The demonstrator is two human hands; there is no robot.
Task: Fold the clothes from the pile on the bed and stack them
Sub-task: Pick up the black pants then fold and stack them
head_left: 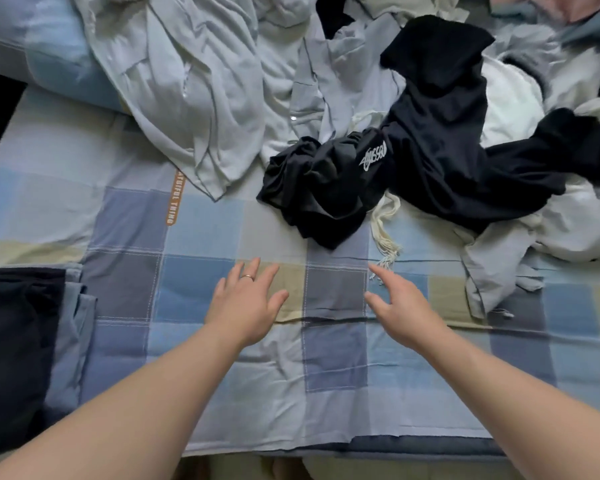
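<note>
The pile (218, 84) sprawls across the far half of the bed (194, 341): limp pale grey and white garments, with a crumpled black top (326, 188) nearest me, its white script logo too warped to read. A dark folded stack (17, 341) lies at the left edge. The checked cover's orange tag (175, 199) ends "THING". My left hand (246, 303) and right hand (400, 306) hover apart, fingers spread, holding nothing.
</note>
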